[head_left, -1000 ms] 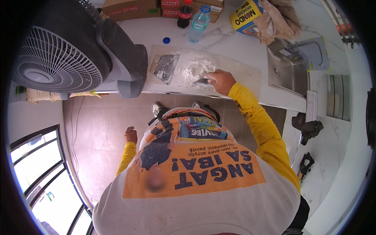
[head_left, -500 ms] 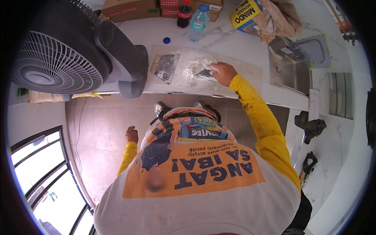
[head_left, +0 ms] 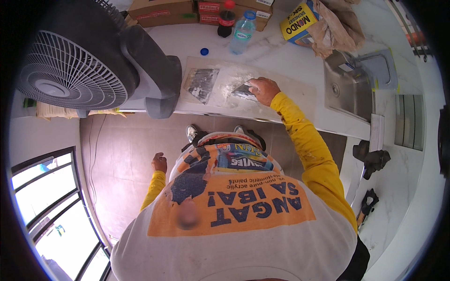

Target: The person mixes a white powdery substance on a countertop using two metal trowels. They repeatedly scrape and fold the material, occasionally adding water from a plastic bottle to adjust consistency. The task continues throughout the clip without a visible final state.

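My right hand [head_left: 266, 92] grips a flat scraper blade [head_left: 243, 91] and presses it, tilted, to a pale, dusty board [head_left: 297, 89] on the counter. White powder [head_left: 228, 84] lies spread around the blade, partly covered by it. A second flat scraper blade [head_left: 202, 85], dark and smeared with white, rests on the left part of the board, apart from my hand. Off to the left, my left hand [head_left: 159, 162] hangs over the floor beside my body. Its fingers are loosely bent and apart, with nothing visible in them.
A grey fan [head_left: 75, 70] stands on the counter's left. Behind the board are a blue cap [head_left: 204, 51], a clear water bottle [head_left: 242, 35], a dark soda bottle [head_left: 225, 23] and cardboard boxes [head_left: 164, 11]. An opened paper bag [head_left: 300, 21] and a sink [head_left: 344, 89] are to the right.
My right hand has drawn the scraper blade slightly left and nearer across the board, and the powder heap looks flatter. The whole view has shifted a little. My left hand stays at my side.
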Demonstrator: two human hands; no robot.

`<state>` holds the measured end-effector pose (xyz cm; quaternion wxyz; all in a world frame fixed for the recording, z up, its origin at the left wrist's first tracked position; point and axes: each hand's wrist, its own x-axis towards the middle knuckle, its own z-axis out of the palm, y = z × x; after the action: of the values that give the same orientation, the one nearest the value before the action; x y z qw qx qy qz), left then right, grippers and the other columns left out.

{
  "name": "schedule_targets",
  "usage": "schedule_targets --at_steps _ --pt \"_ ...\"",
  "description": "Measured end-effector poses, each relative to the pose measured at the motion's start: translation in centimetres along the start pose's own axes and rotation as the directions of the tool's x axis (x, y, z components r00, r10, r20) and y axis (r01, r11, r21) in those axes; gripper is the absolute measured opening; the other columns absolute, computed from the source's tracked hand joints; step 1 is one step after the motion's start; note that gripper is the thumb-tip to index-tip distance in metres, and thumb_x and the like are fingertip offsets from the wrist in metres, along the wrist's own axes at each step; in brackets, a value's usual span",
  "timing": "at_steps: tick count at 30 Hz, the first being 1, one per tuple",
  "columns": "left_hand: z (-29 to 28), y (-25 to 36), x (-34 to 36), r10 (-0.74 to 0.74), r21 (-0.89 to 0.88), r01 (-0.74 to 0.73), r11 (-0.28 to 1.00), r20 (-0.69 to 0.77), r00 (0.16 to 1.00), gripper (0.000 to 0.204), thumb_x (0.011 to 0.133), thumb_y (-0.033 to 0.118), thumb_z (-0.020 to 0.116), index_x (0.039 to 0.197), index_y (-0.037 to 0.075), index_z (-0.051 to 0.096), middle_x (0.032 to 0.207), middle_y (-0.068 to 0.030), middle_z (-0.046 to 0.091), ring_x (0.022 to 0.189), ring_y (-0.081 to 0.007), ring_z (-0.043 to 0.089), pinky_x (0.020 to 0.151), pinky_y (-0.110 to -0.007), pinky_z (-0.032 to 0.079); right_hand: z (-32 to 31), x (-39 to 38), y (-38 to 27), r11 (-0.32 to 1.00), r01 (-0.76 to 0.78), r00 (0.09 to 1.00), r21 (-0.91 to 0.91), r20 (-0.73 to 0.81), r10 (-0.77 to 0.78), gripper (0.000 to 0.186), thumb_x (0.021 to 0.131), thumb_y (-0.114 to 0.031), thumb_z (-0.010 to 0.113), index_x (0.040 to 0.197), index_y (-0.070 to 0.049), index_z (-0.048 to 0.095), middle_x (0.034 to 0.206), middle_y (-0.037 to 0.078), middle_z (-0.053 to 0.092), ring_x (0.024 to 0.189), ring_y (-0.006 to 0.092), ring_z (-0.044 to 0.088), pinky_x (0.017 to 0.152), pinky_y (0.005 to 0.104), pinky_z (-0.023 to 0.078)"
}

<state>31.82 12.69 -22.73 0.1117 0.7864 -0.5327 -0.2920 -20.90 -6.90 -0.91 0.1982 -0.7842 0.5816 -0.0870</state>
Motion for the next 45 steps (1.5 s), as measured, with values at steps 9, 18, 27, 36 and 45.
schedule_targets --at_steps 9,18,27,36,45 --pt "0.0 0.0 -0.9 0.009 -0.006 -0.009 1.0 -0.018 1.0 0.027 0.08 0.015 0.057 0.104 0.007 0.069 0.095 -0.0147 0.071 0.088 -0.0289 0.068 0.081 -0.038 0.053 -2.2 0.0 1.0 0.997 -0.027 0.997 0.069 -0.071 0.031 0.027 0.089 -0.026 0.059 0.109 -0.009 0.063 0.093 0.02 0.065 0.093 0.0377 0.061 0.082 0.0473 0.048" --pt "0.0 -0.6 -0.8 0.003 -0.002 -0.003 1.0 -0.009 1.0 0.028 0.08 0.015 0.057 0.104 0.007 0.069 0.095 -0.0142 0.071 0.088 -0.0293 0.068 0.081 -0.038 0.053 1.9 -0.7 -4.5 0.993 0.118 0.985 0.018 -0.126 -0.115 0.026 0.089 -0.023 0.057 0.111 -0.01 0.06 0.09 0.017 0.067 0.088 0.0375 0.063 0.078 0.0484 0.05" --pt "-0.9 0.1 0.6 0.002 -0.005 -0.002 1.0 -0.016 1.0 0.028 0.08 0.015 0.057 0.105 0.009 0.069 0.095 -0.0131 0.071 0.088 -0.0277 0.068 0.081 -0.039 0.053 0.6 1.1 -1.1 0.993 -0.106 0.99 0.048 -0.086 0.11 0.023 0.088 -0.026 0.058 0.099 -0.006 0.059 0.093 0.019 0.068 0.088 0.0408 0.063 0.078 0.0507 0.049" --pt "-0.6 0.4 -0.7 -0.033 0.013 0.033 0.999 0.025 0.999 0.028 0.081 0.016 0.057 0.104 0.008 0.069 0.095 -0.0136 0.071 0.089 -0.0291 0.068 0.083 -0.038 0.053 -6.2 3.1 -1.5 0.995 0.047 0.999 0.082 -0.028 -0.045 0.029 0.087 -0.029 0.061 0.111 -0.012 0.065 0.1 0.019 0.067 0.097 0.0366 0.061 0.085 0.0465 0.048" --pt "0.2 1.3 -0.8 -0.059 -0.044 0.056 0.997 -0.06 0.996 0.026 0.08 0.015 0.057 0.102 0.008 0.07 0.093 -0.0146 0.071 0.087 -0.029 0.069 0.079 -0.038 0.054 -2.6 11.5 -4.7 0.861 0.494 0.822 -0.121 0.388 -0.417 0.028 0.087 -0.022 0.06 0.113 -0.027 0.07 0.106 0.005 0.069 0.105 0.0279 0.059 0.09 0.0419 0.047"
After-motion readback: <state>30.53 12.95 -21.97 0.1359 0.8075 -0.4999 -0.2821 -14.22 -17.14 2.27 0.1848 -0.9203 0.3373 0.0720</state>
